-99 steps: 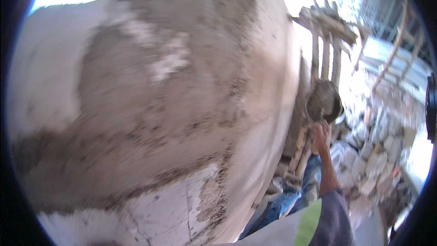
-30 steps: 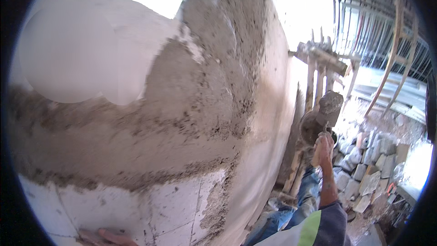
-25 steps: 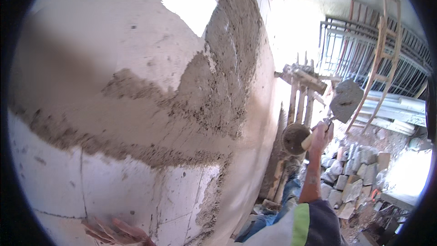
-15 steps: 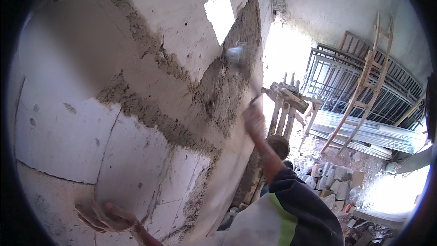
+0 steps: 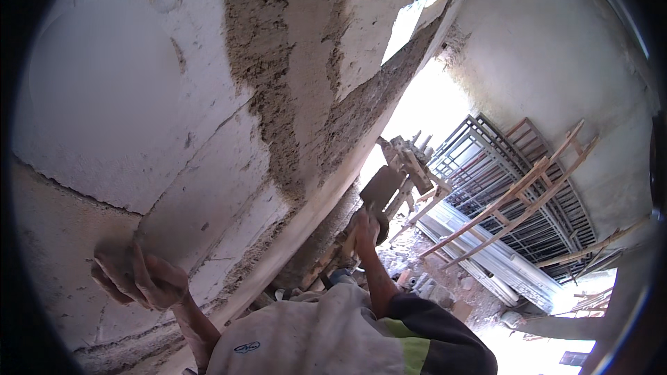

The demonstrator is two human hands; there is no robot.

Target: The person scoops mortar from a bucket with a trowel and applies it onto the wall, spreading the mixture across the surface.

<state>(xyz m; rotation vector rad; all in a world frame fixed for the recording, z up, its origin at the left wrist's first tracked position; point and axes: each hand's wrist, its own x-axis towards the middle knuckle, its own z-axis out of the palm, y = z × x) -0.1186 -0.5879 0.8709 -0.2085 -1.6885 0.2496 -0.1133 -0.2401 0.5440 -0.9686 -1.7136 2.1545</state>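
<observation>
My right hand [image 5: 366,235] is closed round the handle of a trowel [image 5: 382,186]. Its flat, dark blade points up and away, just clear of the wall's edge. At the lower left, my left hand [image 5: 142,281] is up in front of the wall with fingers bent but apart, and nothing shows in it. Whether it touches the wall I cannot tell. The wall [image 5: 201,118] is made of large pale blocks. Rough brown mortar [image 5: 267,62] lies on it in bands, with a smoother strip between them. More mortar [image 5: 375,107] covers the part below a small opening.
Wooden trestles or props [image 5: 410,167] stand just beyond the trowel. Farther right, a wooden ladder [image 5: 514,198] leans in front of stacked metal grilles [image 5: 486,167]. Long pale metal lengths [image 5: 465,243] lie below them, and rubble [image 5: 434,288] covers the floor nearby.
My right hand has brought the trowel down from the mortared wall, away from its surface. My left hand is slightly higher, its fingers more bent. The whole view has turned and shifted.
</observation>
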